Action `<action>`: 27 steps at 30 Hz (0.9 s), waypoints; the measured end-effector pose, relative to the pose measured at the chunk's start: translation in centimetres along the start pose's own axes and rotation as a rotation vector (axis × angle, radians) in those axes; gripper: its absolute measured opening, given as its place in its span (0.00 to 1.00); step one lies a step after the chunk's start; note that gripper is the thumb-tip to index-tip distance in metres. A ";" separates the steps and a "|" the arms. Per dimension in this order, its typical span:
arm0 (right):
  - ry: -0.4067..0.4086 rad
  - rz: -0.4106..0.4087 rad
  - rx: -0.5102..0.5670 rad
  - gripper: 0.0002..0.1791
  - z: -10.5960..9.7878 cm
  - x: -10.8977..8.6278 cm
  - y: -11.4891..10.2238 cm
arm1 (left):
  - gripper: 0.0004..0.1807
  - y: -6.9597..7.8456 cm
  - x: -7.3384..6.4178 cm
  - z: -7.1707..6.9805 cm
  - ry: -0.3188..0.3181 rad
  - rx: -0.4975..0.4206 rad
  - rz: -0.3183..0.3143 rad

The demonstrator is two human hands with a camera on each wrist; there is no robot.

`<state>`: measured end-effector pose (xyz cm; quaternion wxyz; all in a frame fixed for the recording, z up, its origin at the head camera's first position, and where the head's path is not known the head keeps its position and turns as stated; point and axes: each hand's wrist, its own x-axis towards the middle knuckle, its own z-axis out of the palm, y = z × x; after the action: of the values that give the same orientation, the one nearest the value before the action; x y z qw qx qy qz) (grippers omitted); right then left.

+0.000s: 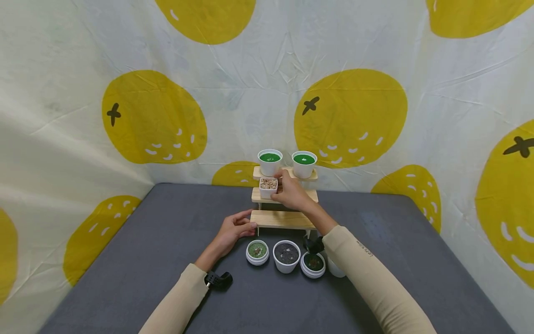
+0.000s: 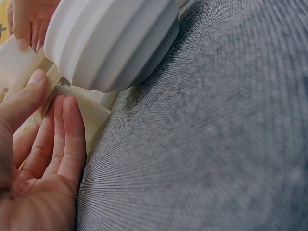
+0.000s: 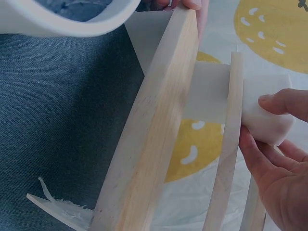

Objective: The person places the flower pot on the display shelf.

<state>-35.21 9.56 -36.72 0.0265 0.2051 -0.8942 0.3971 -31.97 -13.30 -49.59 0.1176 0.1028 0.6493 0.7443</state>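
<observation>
My right grip [image 1: 290, 191] pinches the square pot [image 1: 268, 191] at the left end of the stand [image 1: 288, 220], middle step [image 1: 313, 196]; my left grip [image 1: 232, 233] clasps the bottom step [image 1: 270, 218]. Raised right knuckles could tip the top cups [image 1: 303, 169]; a left tug could skew everything.

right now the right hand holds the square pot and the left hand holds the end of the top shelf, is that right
Not quite: the left hand holds the end of the bottom shelf, not the top one, as the head view shows. The right hand does hold the square pot.
</observation>
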 end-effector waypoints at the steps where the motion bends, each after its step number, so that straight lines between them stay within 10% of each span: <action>1: -0.003 0.004 0.003 0.34 0.0 0.0 -0.1 | 0.36 0.0 0.0 0.0 0.001 -0.001 0.001; 27: -0.015 -0.002 0.032 0.35 -0.1 0.1 0.1 | 0.36 0.1 0.0 0.0 0.003 -0.004 -0.005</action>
<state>-35.33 9.66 -36.76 0.0170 0.2092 -0.8877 0.4098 -31.94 -13.31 -49.51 0.1187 0.0997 0.6482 0.7455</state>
